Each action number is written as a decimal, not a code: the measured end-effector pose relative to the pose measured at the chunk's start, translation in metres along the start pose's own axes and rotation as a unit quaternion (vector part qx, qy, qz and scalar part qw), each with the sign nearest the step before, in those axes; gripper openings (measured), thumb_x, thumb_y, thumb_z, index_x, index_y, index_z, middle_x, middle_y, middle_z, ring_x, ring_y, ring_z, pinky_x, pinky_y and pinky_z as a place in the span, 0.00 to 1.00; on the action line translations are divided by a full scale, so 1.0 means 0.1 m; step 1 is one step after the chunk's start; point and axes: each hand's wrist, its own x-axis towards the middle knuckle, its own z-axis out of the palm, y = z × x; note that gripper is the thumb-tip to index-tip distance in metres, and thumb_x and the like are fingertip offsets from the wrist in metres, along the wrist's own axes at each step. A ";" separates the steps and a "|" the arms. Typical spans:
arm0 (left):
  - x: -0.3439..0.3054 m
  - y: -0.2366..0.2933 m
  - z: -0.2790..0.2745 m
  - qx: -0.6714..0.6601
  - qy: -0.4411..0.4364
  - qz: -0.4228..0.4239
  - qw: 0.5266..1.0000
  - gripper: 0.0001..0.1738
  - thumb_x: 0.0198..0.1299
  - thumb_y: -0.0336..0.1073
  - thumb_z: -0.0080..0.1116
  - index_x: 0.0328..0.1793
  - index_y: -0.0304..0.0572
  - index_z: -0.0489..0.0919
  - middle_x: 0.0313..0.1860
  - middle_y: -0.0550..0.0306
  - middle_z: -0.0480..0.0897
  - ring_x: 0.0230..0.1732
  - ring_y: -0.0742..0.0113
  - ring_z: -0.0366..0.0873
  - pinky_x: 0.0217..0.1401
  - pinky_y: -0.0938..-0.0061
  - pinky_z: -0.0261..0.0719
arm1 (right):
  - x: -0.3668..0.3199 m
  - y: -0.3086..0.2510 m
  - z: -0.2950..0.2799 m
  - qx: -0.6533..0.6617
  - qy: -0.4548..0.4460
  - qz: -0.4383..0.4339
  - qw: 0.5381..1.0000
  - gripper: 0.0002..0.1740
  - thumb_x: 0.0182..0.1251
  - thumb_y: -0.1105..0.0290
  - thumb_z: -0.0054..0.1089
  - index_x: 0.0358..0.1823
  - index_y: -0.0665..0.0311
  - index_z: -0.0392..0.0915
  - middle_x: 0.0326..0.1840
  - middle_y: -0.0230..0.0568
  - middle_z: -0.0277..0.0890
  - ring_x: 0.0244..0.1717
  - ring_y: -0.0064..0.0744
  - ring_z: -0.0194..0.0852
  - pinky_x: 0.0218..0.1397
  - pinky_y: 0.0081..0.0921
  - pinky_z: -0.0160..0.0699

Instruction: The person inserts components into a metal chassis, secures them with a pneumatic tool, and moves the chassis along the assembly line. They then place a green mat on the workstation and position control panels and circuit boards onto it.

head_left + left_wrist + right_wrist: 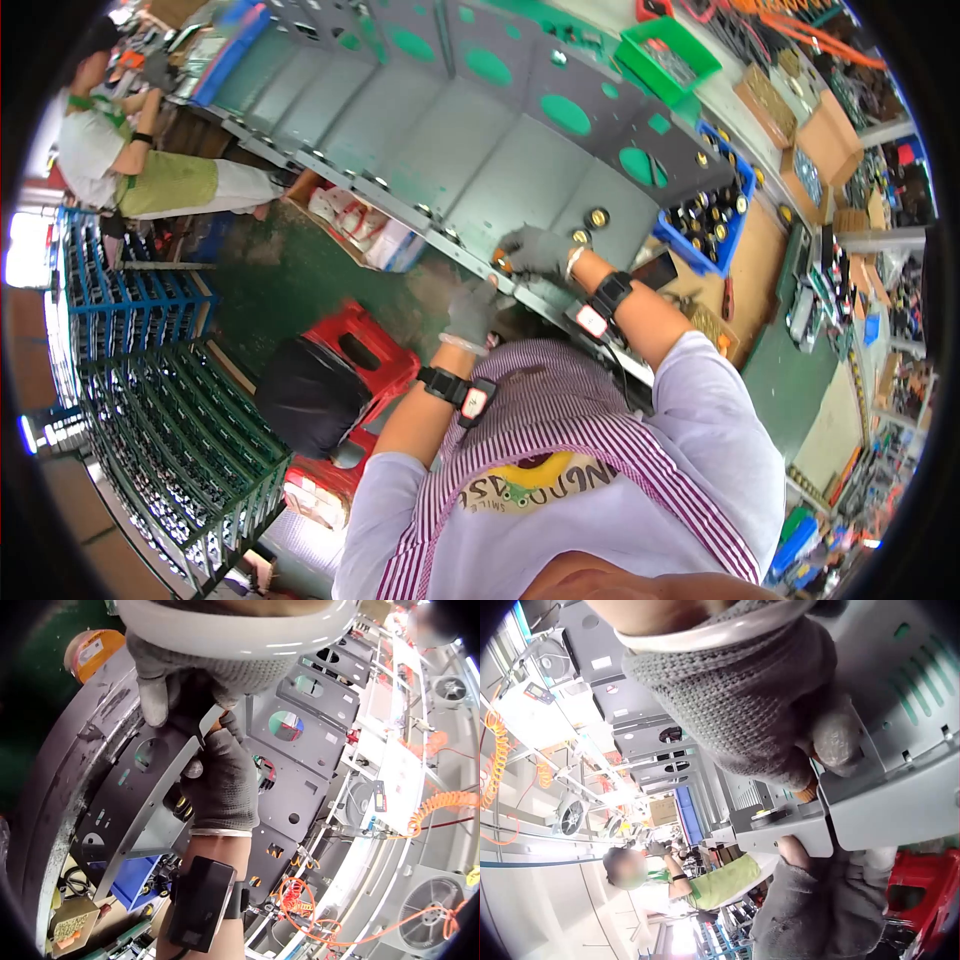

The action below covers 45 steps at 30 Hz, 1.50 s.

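My right hand (pixel 535 250), in a grey knit glove, is on the inner side of a grey sheet-metal housing's front flange (pixel 900 802). Its fingers pinch a small ridged orange-brown part (pixel 807 791) right at a gap in the flange. My left hand (pixel 470 310), gloved too, reaches up from below on the outer side. One bare fingertip (pixel 793 851) of it meets the flange's lower edge; I cannot tell whether it holds anything. Close to the right hand, two round black pieces with yellow centres (pixel 597 218) lie on the housing floor.
A blue bin (pixel 735 235) of similar round pieces stands to the right, a green bin (pixel 690 85) beyond the housing. More round pieces line the front flange. A red stool (pixel 375 350), green racks (pixel 180 420) and another person (pixel 150 165) are to the left.
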 end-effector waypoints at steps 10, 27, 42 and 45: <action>0.02 -0.05 -0.01 -0.106 0.018 -0.040 0.993 0.19 0.61 0.35 0.50 0.53 0.27 0.68 0.45 0.50 0.76 0.43 0.62 0.76 0.44 0.69 0.80 | -0.02 -0.12 -0.09 0.130 -0.097 0.079 0.984 0.14 0.52 0.70 0.55 0.40 0.66 0.76 0.22 0.34 0.73 0.18 0.20 0.69 0.21 0.17 0.69; 0.18 -0.38 -0.17 0.044 0.033 0.085 0.995 0.17 0.58 0.37 0.54 0.43 0.26 0.72 0.36 0.52 0.75 0.36 0.64 0.76 0.38 0.73 0.81 | 0.04 -0.10 -0.06 -0.017 -0.037 0.060 0.997 0.22 0.53 0.57 0.55 0.41 0.69 0.78 0.29 0.47 0.78 0.28 0.35 0.77 0.34 0.28 0.74; -0.02 -0.08 0.07 -0.072 0.056 0.028 0.995 0.20 0.61 0.43 0.49 0.45 0.28 0.74 0.38 0.50 0.78 0.36 0.66 0.76 0.39 0.72 0.78 | 0.01 -0.02 -0.05 0.116 -0.072 0.077 0.988 0.18 0.57 0.63 0.52 0.41 0.71 0.77 0.26 0.41 0.76 0.22 0.26 0.73 0.26 0.21 0.74; -0.05 -0.05 0.10 -0.032 0.067 0.024 0.997 0.20 0.61 0.44 0.49 0.41 0.29 0.74 0.35 0.51 0.77 0.34 0.66 0.76 0.37 0.72 0.78 | 0.03 0.11 -0.12 0.195 -0.140 0.034 0.970 0.18 0.55 0.66 0.51 0.42 0.72 0.77 0.30 0.42 0.77 0.23 0.27 0.74 0.30 0.21 0.78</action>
